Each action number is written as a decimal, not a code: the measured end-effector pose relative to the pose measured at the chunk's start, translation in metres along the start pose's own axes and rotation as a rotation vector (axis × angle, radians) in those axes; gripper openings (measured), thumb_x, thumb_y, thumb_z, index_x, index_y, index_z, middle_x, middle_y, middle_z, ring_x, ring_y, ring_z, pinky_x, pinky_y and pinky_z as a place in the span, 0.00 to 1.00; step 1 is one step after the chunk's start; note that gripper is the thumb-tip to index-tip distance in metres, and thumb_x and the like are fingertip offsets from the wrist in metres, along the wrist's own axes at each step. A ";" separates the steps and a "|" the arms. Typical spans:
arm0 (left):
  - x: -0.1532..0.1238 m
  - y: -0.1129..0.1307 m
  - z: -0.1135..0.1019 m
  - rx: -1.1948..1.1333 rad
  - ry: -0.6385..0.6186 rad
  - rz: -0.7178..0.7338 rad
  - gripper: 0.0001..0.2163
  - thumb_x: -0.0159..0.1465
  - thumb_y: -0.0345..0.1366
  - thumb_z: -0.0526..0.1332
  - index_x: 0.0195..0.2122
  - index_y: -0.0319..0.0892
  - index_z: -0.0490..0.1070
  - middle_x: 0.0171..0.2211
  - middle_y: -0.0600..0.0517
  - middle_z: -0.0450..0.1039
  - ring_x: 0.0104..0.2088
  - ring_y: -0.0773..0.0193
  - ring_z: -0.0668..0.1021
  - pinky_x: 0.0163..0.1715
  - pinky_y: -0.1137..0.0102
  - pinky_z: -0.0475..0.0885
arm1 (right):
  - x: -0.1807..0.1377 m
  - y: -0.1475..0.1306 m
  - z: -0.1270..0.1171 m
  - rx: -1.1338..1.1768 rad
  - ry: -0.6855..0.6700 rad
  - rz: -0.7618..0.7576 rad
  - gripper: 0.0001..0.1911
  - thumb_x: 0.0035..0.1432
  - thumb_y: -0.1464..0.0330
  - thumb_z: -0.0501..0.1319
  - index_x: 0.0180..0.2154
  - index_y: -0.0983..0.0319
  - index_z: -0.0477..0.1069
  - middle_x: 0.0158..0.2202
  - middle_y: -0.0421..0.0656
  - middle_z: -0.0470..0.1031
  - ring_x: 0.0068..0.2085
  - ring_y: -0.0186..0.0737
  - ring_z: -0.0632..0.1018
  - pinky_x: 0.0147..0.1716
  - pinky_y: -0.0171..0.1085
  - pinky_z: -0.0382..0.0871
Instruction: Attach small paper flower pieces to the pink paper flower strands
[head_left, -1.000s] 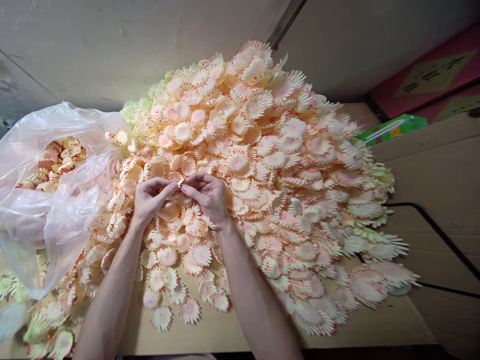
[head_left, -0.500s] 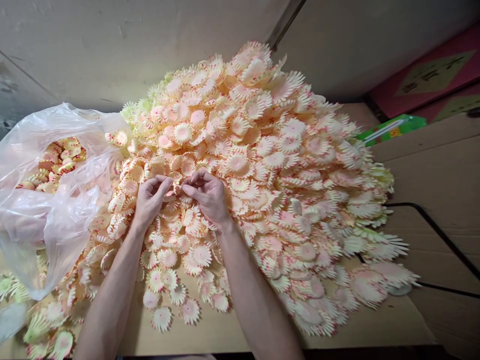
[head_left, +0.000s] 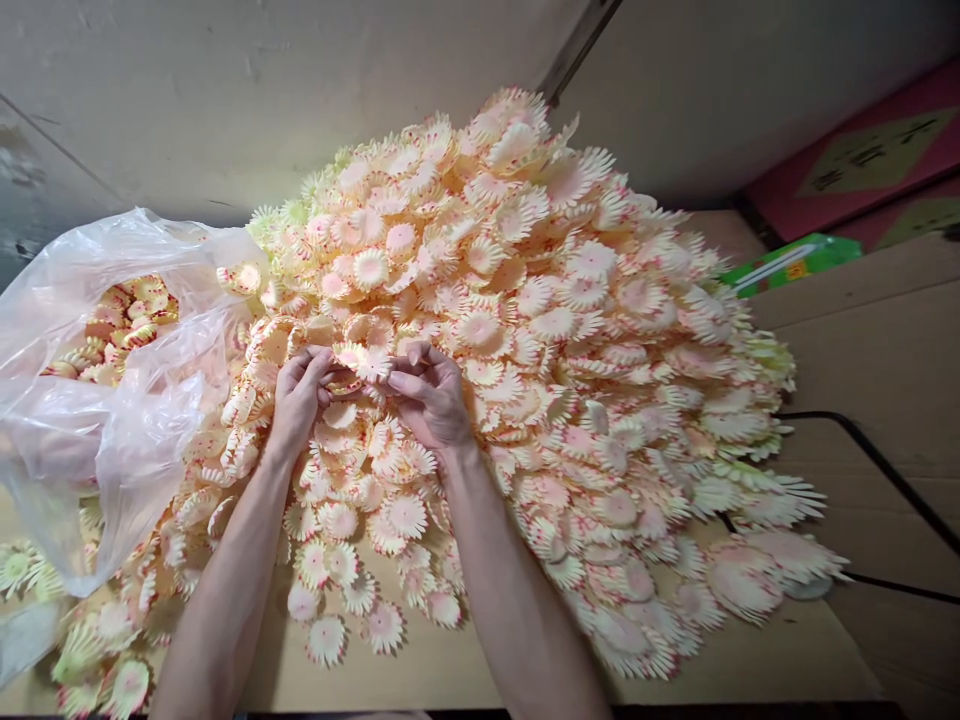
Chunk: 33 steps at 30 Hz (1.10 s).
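My left hand (head_left: 298,398) and my right hand (head_left: 435,398) are close together over a heap of pale artificial flower pieces (head_left: 480,332). These are round, with fringed edges, pink centres and some red tips. Between my fingertips, small flower pieces (head_left: 369,364) appear to be held, one pinched at its right edge by my right thumb and fingers. My left thumb and fingers are closed at the left side of the same pieces. How many lie in the pinch is hard to tell.
On the left, a clear plastic bag (head_left: 142,425) holds more flower pieces with redder edges. The heap covers much of the table (head_left: 420,670) and reaches the wall. A cardboard box (head_left: 885,330), a green packet (head_left: 810,258) and a black bent rod (head_left: 862,450) are on the right.
My hands have moved slightly apart, the right one to the right. Flower pieces now show more plainly between my fingertips. The whole view has shifted a little.
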<state>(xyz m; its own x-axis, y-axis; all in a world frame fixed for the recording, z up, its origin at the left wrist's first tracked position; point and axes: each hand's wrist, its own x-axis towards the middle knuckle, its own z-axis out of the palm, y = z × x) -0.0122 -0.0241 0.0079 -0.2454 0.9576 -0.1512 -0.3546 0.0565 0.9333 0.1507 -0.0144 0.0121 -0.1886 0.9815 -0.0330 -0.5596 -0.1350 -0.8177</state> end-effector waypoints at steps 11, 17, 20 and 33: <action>0.001 -0.001 -0.002 -0.051 -0.035 0.107 0.16 0.55 0.48 0.71 0.30 0.42 0.70 0.25 0.57 0.69 0.24 0.73 0.74 0.23 0.77 0.71 | 0.003 0.003 0.002 -0.068 0.002 -0.151 0.12 0.47 0.61 0.72 0.28 0.58 0.73 0.16 0.32 0.63 0.19 0.25 0.62 0.21 0.31 0.62; -0.006 0.003 -0.001 0.118 -0.152 0.205 0.11 0.59 0.43 0.69 0.34 0.41 0.76 0.33 0.51 0.79 0.33 0.69 0.79 0.35 0.75 0.76 | 0.002 0.009 0.003 -0.259 -0.001 -0.134 0.09 0.46 0.64 0.74 0.30 0.57 0.79 0.25 0.36 0.77 0.24 0.28 0.73 0.26 0.32 0.71; -0.009 0.005 0.000 0.135 -0.200 0.212 0.11 0.59 0.43 0.69 0.35 0.40 0.77 0.39 0.47 0.82 0.37 0.66 0.82 0.41 0.71 0.77 | 0.002 0.010 0.004 -0.310 -0.028 -0.099 0.08 0.48 0.66 0.74 0.33 0.57 0.81 0.31 0.39 0.81 0.29 0.30 0.78 0.30 0.33 0.75; -0.012 0.010 0.002 0.113 -0.199 0.241 0.11 0.56 0.39 0.72 0.37 0.41 0.80 0.44 0.45 0.82 0.44 0.59 0.83 0.47 0.66 0.78 | 0.002 0.010 0.003 -0.288 -0.074 -0.091 0.10 0.46 0.68 0.75 0.33 0.58 0.80 0.34 0.39 0.83 0.35 0.34 0.82 0.42 0.36 0.79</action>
<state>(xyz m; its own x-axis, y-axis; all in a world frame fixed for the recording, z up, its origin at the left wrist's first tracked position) -0.0111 -0.0344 0.0200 -0.1255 0.9829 0.1347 -0.2022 -0.1583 0.9665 0.1424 -0.0145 0.0054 -0.2130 0.9737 0.0810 -0.3275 0.0070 -0.9448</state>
